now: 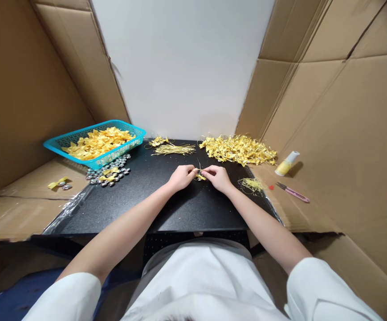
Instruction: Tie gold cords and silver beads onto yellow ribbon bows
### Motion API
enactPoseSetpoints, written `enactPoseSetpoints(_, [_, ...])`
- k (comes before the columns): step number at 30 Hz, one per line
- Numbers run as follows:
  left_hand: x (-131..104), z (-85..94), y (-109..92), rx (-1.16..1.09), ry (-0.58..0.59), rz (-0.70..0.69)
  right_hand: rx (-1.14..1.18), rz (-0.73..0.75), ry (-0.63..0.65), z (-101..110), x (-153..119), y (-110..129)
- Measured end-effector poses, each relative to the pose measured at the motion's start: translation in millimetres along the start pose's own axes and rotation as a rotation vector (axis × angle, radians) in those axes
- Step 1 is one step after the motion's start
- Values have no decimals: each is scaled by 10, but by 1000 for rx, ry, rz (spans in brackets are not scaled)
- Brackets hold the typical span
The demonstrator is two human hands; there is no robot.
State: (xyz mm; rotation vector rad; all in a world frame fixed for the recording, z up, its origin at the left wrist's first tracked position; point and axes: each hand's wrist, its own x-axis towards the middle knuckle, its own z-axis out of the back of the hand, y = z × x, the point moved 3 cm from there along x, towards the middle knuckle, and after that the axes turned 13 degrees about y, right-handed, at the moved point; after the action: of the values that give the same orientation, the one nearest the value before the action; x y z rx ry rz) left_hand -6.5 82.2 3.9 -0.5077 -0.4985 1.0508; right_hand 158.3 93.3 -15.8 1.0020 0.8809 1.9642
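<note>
Over the middle of the black table (126,209), my left hand (182,177) and my right hand (217,177) face each other with a small gap between them. Both are closed, fingertips pinching a thin yellow cord (199,167) whose end sticks up. A small yellow bow (200,177) hangs or lies just below the cord, between the hands; its exact attachment is too small to tell. Behind the hands lies a bundle of cut yellow cords (175,150).
A blue basket (95,163) of yellow bows stands back left, silvery beads (104,179) before it. Finished-looking bows with cords (240,150) are heaped back right. Right side: cord scraps (251,185), a thread spool (287,163), pink-handled snips (293,192). Cardboard walls (353,133) flank the table.
</note>
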Motion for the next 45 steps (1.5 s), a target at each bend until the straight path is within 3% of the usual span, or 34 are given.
enactPoseSetpoints(8, [-10, -42, 9, -255, -125, 24, 429, -126, -168, -90, -9, -13])
enactPoseSetpoints(15, [9, -127, 58, -450, -184, 6, 592, -153, -260, -154, -28, 31])
enactPoseSetpoints(27, [-4, -182, 6, -677, -178, 20, 446, -109, -302, -154, -33, 10])
enactPoseSetpoints(45, [-18, -141, -16, -626, -111, -34, 415, -98, -284, -144, -22, -4])
